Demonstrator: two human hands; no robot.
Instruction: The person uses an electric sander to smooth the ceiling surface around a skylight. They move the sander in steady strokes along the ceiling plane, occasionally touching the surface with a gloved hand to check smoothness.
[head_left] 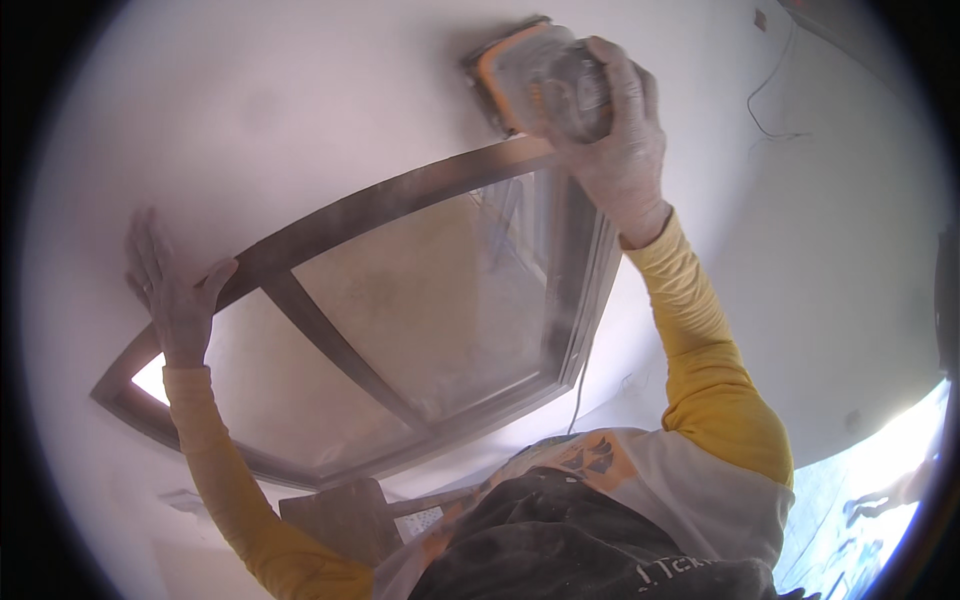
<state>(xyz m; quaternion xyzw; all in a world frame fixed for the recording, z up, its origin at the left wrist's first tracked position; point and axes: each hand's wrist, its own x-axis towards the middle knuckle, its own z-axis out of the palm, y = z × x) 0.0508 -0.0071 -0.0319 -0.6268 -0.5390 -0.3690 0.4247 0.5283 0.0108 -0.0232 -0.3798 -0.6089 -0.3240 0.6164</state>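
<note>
My right hand (632, 140) grips a dusty orange and grey power sander (527, 75) by its rounded body. The sander's flat pad faces the pale wall (300, 110), just above the upper edge of a dark brown window frame (380, 200). Over on the left, my left hand (178, 300) rests with fingers spread on the wall, its thumb by the top edge of the frame. Dust coats both hands. The frame holds two glass panes (420, 300) split by a slanting bar (345, 345).
A loose wire (752, 105) hangs from the wall at the upper right, near a small brown box (761, 20). A thin cable (578, 395) runs below the window's right corner. A brown board (345, 520) stands low by my left arm. Bright light fills an opening (870, 500) at lower right.
</note>
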